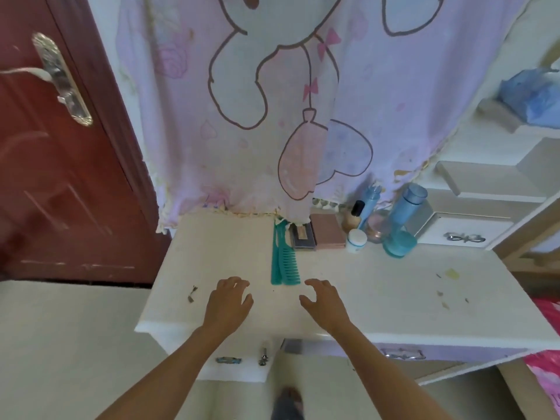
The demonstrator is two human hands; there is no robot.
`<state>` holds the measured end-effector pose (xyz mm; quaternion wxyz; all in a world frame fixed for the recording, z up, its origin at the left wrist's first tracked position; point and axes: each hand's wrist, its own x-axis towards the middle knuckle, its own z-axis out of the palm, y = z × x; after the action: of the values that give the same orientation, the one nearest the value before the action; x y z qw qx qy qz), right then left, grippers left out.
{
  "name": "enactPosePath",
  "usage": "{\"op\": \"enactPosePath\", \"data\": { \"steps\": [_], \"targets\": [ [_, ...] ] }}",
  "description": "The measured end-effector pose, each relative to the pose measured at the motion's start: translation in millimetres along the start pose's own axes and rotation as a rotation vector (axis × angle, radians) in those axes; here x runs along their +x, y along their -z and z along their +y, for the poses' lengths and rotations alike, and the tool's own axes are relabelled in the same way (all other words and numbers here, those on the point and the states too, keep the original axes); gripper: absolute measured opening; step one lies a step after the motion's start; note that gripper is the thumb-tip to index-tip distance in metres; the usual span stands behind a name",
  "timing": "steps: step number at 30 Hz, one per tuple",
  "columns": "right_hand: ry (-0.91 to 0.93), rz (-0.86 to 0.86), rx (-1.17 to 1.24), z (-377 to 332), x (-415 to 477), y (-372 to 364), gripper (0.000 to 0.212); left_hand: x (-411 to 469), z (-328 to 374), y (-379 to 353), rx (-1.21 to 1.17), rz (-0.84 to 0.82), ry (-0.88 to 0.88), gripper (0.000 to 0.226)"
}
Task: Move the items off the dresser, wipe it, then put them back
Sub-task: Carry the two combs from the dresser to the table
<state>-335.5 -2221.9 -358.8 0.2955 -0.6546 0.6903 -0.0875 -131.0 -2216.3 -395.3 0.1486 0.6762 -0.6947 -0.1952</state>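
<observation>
Combs [285,262], teal, lying on the table [394,283], just beyond your left hand [228,301] and right hand [325,303], both hands open, holding nothing

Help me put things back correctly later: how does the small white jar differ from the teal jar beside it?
The small white jar is opaque white; the teal jar is translucent teal. The white jar is narrower and lower than the teal jar. The white jar stands before the tan foundation bottle, the teal jar before the tall blue bottle. Both are round and upright, at the back right of the dresser.
</observation>
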Motion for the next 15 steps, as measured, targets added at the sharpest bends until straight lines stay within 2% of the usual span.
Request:
{"op": "enactPosePath", "data": {
  "steps": [7, 10, 15],
  "targets": [
    [0.135, -0.121, -0.112, 4.5, 74.1, 4.0, 0.039, 53.5, 20.8, -25.9, 0.159, -0.039, 0.221, 0.049],
    [0.173, -0.159, -0.176, 6.4, 101.9, 8.1, 0.038, 60.3, 24.6, -33.4, 0.210, -0.057, 0.260, 0.044],
    [0.200, -0.155, -0.273, 3.2, 119.3, -0.7, 0.043, 62.8, 19.6, -36.9, 0.213, 0.010, 0.261, 0.035]
  ]
}}
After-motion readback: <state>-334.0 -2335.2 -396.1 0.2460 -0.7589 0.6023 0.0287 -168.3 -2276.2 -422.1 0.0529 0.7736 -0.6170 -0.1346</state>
